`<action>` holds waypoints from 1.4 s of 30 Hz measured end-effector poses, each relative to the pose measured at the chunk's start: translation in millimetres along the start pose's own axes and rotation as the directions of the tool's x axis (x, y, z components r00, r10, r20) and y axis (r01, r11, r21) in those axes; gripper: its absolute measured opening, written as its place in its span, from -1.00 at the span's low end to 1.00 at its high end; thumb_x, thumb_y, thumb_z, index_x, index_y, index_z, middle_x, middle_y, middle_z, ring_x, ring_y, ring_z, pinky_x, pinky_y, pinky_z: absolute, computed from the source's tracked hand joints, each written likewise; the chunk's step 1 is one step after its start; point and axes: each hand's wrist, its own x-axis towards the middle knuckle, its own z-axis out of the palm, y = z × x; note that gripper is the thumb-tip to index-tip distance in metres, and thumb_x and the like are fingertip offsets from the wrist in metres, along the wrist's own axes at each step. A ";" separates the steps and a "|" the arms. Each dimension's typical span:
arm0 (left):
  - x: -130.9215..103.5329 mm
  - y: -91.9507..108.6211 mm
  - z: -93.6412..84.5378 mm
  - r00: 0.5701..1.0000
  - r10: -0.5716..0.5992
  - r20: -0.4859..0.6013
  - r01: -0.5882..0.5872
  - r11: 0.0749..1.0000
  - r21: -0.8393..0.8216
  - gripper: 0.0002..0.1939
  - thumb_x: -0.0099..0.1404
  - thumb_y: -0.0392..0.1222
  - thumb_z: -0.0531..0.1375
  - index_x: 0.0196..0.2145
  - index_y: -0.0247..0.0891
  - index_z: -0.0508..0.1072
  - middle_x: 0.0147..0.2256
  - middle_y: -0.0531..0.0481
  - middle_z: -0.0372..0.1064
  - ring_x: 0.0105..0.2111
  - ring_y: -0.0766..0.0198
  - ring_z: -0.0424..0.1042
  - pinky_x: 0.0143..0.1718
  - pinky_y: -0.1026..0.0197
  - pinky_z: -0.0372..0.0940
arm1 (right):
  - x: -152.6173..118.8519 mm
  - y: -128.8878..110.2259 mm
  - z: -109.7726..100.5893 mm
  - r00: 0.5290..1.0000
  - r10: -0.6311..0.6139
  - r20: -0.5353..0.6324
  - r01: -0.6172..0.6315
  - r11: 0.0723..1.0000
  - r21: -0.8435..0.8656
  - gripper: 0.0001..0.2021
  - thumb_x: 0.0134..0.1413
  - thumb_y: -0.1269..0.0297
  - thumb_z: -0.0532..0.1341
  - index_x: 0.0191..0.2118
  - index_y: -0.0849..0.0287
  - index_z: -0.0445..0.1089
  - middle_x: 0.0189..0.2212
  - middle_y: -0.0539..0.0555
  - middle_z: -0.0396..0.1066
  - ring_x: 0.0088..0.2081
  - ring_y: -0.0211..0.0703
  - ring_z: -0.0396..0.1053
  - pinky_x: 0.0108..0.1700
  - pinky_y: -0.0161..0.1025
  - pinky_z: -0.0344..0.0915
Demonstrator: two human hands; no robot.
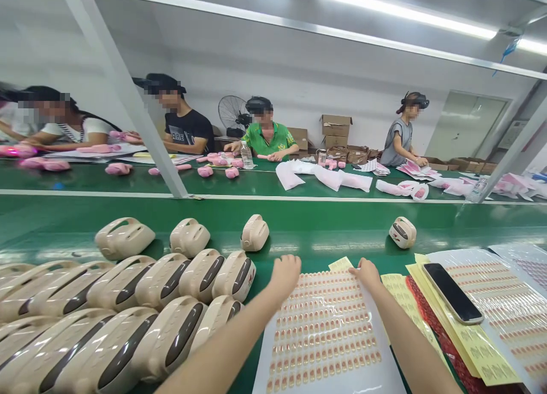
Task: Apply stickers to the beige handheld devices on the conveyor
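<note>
Dozens of beige casings (128, 320) crowd the near left tabletop (325, 228), none visibly stickered; one marked unit (402, 232) sits far right, alone. Sticker sheet (325, 331) lies under my hands, nearly full. Left hand (285, 274) curled on its top edge, right hand (366, 273) pinching the corner, fingers narrow. By my judgement, barely begun.

Three beige housings (189, 238) stand apart on the green belt, a fourth (402, 232) further right (the packed rows beside them are too crowded to count); one phone (453, 293); four co-workers (267, 136) opposite.
</note>
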 end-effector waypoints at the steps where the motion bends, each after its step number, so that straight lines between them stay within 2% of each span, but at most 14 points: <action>1: -2.6 11.6 11.9 0.999 0.033 -0.012 -0.033 0.999 0.015 -0.68 0.25 -0.15 0.12 -0.04 -0.26 0.30 -0.01 -0.11 0.27 -0.07 0.09 0.31 -0.09 -0.11 0.24 | -4.2 -2.8 6.5 0.999 -0.020 -0.037 0.019 0.999 -0.028 -0.78 -0.03 0.30 0.19 -0.25 0.34 0.38 -0.25 0.34 0.39 -0.17 0.14 0.35 -0.26 -0.14 0.24; 3: -9.3 31.9 35.1 0.993 0.110 -0.032 -0.109 0.994 0.021 -0.65 0.25 -0.15 0.12 -0.01 -0.25 0.28 0.03 -0.12 0.25 0.01 0.05 0.25 -0.01 -0.17 0.15 | -15.5 -10.2 19.0 0.990 -0.105 -0.092 0.098 0.992 -0.074 -0.67 0.04 0.37 0.11 -0.04 0.37 0.29 -0.02 0.42 0.26 0.02 0.21 0.21 -0.07 -0.02 0.17; 5: -15.1 43.6 54.1 0.988 0.145 -0.055 -0.145 0.989 0.012 -0.61 0.29 -0.15 0.05 0.07 -0.24 0.22 0.12 -0.18 0.18 0.10 0.00 0.14 0.07 -0.21 0.03 | -28.6 -18.5 32.9 0.967 -0.242 -0.078 0.235 0.967 -0.096 -0.61 0.09 0.40 0.04 0.07 0.27 0.20 0.10 0.30 0.17 0.13 0.10 0.10 0.08 -0.02 0.06; 8: -18.0 44.0 70.4 0.985 0.151 -0.082 -0.153 0.988 -0.012 -0.57 0.34 -0.14 -0.10 0.15 -0.19 0.13 0.19 -0.16 0.04 0.18 -0.01 -0.01 0.13 -0.24 -0.12 | -44.4 -26.9 53.9 0.908 -0.419 0.004 0.418 0.904 -0.086 -0.61 0.16 0.33 -0.02 0.11 0.09 0.19 0.15 0.05 0.16 0.18 -0.07 0.03 0.18 -0.11 -0.04; 10: -16.8 38.2 74.1 0.985 0.152 -0.087 -0.155 0.987 -0.030 -0.55 0.33 -0.11 -0.14 0.17 -0.13 0.08 0.20 -0.08 0.01 0.19 0.03 -0.03 0.14 -0.22 -0.15 | -49.2 -27.0 63.4 0.891 -0.453 0.029 0.454 0.887 -0.081 -0.61 0.20 0.28 -0.07 0.13 0.07 0.16 0.17 0.01 0.12 0.21 -0.09 -0.02 0.20 -0.06 -0.10; 13: -15.2 28.8 74.2 0.987 0.135 -0.087 -0.140 0.989 -0.053 -0.49 0.30 0.00 -0.14 0.18 -0.10 0.05 0.21 -0.03 -0.01 0.21 0.03 -0.08 0.16 -0.18 -0.18 | -49.5 -20.1 67.0 0.900 -0.434 0.027 0.435 0.896 -0.086 -0.58 0.22 0.17 -0.11 0.17 0.01 0.09 0.20 0.02 0.03 0.23 -0.05 -0.07 0.20 0.07 -0.19; 17: -17.2 15.6 71.5 0.995 0.020 -0.093 -0.027 0.997 -0.074 -0.34 0.21 0.18 -0.10 0.19 -0.18 0.05 0.22 -0.12 -0.06 0.22 -0.12 -0.17 0.13 -0.27 -0.24 | -47.5 -9.3 60.1 0.947 -0.320 0.035 0.322 0.940 -0.111 -0.54 0.21 0.09 -0.12 0.20 0.04 0.03 0.24 0.09 -0.07 0.24 0.01 -0.12 0.16 0.22 -0.25; 22: -20.6 -0.3 72.8 0.994 -0.058 -0.092 0.047 0.992 -0.116 -0.32 0.21 0.20 -0.15 0.19 -0.21 0.04 0.23 -0.11 -0.09 0.23 -0.01 -0.17 0.16 -0.16 -0.21 | -46.6 -4.2 55.3 0.990 -0.143 0.014 0.144 0.980 -0.137 -0.48 0.21 0.08 -0.19 0.23 0.17 -0.03 0.25 0.08 -0.13 0.25 -0.06 -0.15 0.19 0.13 -0.23; 29: -9.6 -8.2 87.3 0.969 -0.206 -0.137 0.178 0.965 -0.192 -0.20 0.19 0.24 -0.17 0.21 -0.41 -0.08 0.23 -0.25 -0.15 0.22 0.04 -0.12 0.16 -0.14 -0.22 | -34.4 -0.7 60.1 0.997 -0.004 -0.081 -0.011 0.984 -0.178 -0.38 0.18 0.07 -0.17 0.23 0.44 -0.08 0.23 0.22 -0.07 0.23 -0.03 -0.10 0.18 -0.06 -0.12; 33: 4.5 -10.4 87.1 0.950 -0.256 -0.181 0.211 0.949 -0.235 -0.19 0.18 0.20 -0.09 0.21 -0.46 -0.08 0.22 -0.33 -0.13 0.21 -0.04 -0.10 0.13 -0.22 -0.20 | -27.0 -1.2 61.4 0.993 0.041 -0.108 -0.062 0.977 -0.206 -0.38 0.17 0.09 -0.12 0.22 0.46 -0.08 0.23 0.24 -0.09 0.23 -0.03 -0.12 0.15 -0.04 -0.08; 36: -5.9 -10.5 93.0 0.939 -0.240 -0.248 0.176 0.951 -0.254 -0.23 0.20 0.09 -0.04 0.21 -0.50 -0.11 0.22 -0.42 -0.23 0.21 -0.18 -0.20 0.07 -0.38 -0.23 | -24.1 -0.4 59.2 0.992 0.053 -0.112 -0.076 0.973 -0.217 -0.39 0.16 0.12 -0.10 0.21 0.49 -0.06 0.23 0.29 -0.10 0.23 -0.03 -0.12 0.11 0.01 -0.04; 39: -42.8 -2.5 117.4 0.949 -0.105 -0.299 0.028 0.968 -0.250 -0.30 0.14 0.06 0.10 0.19 -0.21 0.03 0.21 -0.26 -0.10 0.19 -0.17 -0.11 0.08 -0.36 -0.16 | -19.1 -14.0 53.5 0.990 0.065 -0.123 -0.091 0.971 -0.223 -0.42 0.15 0.20 -0.09 0.20 0.52 -0.07 0.22 0.41 -0.14 0.23 0.12 -0.12 0.06 0.21 -0.06; 41: -71.3 8.2 141.1 0.949 -0.004 -0.315 -0.079 0.965 -0.249 -0.52 0.14 0.02 0.14 0.05 0.14 0.24 0.12 -0.02 0.18 0.11 -0.06 0.14 0.06 -0.25 0.03 | -14.1 -42.8 49.2 0.990 -0.023 -0.141 -0.007 0.978 -0.209 -0.43 0.13 0.26 -0.06 0.21 0.49 -0.09 0.24 0.43 -0.22 0.24 0.17 -0.18 0.04 0.28 -0.08; 42: -83.4 14.0 152.7 0.943 0.005 -0.333 -0.094 0.964 -0.250 -0.63 0.20 -0.05 0.11 -0.01 0.20 0.29 0.06 0.02 0.26 0.06 -0.03 0.23 0.03 -0.24 0.09 | -11.4 -64.0 47.7 0.985 -0.107 -0.137 0.083 0.981 -0.174 -0.43 0.12 0.28 -0.05 0.21 0.47 -0.10 0.24 0.41 -0.24 0.24 0.17 -0.22 0.06 0.27 -0.09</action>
